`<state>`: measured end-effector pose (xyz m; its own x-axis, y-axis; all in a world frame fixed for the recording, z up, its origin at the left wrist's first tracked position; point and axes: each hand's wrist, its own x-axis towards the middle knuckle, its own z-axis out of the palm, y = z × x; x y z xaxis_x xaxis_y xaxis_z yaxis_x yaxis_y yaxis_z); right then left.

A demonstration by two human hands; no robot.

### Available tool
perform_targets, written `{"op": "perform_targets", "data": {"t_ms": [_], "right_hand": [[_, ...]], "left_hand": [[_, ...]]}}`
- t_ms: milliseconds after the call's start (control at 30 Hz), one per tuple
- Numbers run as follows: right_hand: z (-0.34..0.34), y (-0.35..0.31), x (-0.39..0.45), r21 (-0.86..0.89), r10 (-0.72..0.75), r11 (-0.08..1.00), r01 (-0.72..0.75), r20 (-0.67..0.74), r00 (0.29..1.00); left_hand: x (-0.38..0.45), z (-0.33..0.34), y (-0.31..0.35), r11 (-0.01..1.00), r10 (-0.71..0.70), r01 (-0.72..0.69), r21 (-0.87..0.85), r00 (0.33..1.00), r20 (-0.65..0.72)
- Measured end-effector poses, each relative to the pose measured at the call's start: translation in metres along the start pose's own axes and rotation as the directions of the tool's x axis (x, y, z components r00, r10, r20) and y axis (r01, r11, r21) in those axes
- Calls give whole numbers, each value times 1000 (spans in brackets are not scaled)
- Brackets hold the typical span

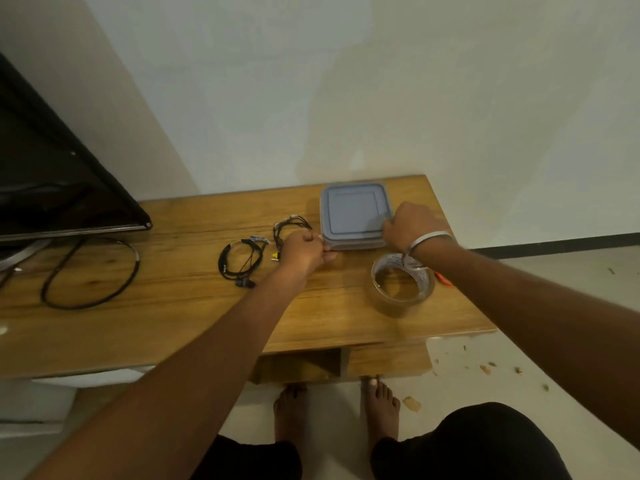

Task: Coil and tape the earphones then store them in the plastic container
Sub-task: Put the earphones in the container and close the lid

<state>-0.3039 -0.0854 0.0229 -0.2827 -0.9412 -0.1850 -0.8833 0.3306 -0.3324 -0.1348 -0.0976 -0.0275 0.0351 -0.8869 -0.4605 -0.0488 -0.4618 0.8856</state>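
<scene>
Earphones (242, 258) lie coiled on the wooden counter (173, 323), black cord in a loose ring with a bud at its near edge; pale marks show along the cord, too small to read. A second bundle of thin wires (292, 225) lies just beyond it, nearer the container, with a small yellow tag (275, 255) between the two; nothing on the tag can be read.

Nearest the camera are two bare feet (381, 403) on the pale floor, under the counter's front edge. On the counter's near right side stands a roll of clear tape (401, 284); its inner core is printed with small marks, not legible. A bit of orange (441, 277) shows just behind the roll.

The left hand (304, 252) reaches to the near left corner of the plastic container (355, 216), its fingers curled and pinching at that corner's edge. The right hand (408, 223), with a metal bangle (424, 242) on the wrist, holds the near right corner, fingers curled over the lid's rim. Each grip is thus closed on the container. The grey lid is on, and it carries no readable label.

The earphones lie apart from both hands, just left of the left one and touched by neither.

Farther left, a thick black cable (90, 271) loops across the counter below a dark screen (52, 174). A plain wall (381, 81) stands behind.
</scene>
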Motion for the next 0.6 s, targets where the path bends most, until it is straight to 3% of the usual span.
{"op": "perform_targets", "data": {"t_ms": [500, 600], "right_hand": [[23, -47, -45, -300, -76, 946, 123, 162, 984], [28, -50, -55, -397, -107, 907, 140, 104, 989]], "left_hand": [[-48, -70, -35, 999, -47, 44, -28, 995, -86], [-54, -74, -43, 998, -51, 48, -37, 994, -101]]}}
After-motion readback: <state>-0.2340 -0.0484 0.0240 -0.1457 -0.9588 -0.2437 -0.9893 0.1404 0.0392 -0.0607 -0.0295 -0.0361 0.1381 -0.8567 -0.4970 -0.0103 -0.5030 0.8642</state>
